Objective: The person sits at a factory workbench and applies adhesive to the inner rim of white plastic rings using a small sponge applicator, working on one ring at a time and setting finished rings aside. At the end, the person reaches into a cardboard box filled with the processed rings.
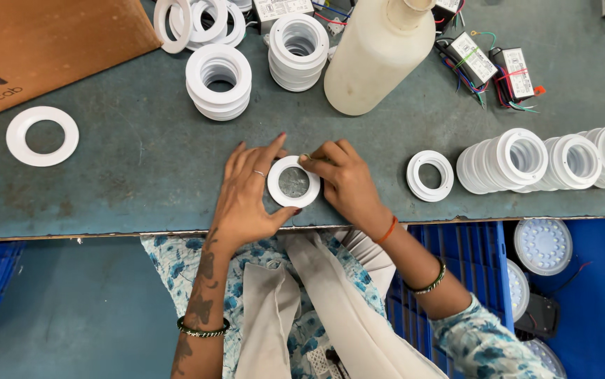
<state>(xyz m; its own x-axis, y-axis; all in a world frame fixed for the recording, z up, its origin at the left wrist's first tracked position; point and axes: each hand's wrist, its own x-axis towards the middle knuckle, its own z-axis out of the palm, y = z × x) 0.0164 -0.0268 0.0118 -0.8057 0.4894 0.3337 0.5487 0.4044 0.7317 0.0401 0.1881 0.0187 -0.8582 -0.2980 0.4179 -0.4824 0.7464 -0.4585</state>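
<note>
Centrally | white ring (293,181) flat on worktop (141,161), below the bottle (378,52) | left hand (250,193) cradles its rim, steadying | right hand (344,175) pinches its upper edge.

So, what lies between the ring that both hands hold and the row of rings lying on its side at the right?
In the head view, one loose white ring lies flat on the table between the held ring and the sideways row.

A ring (293,182) lies on the table (141,161) between both hands, a bottle (376,56) behind it, stacked rings (502,160) to its right.
</note>
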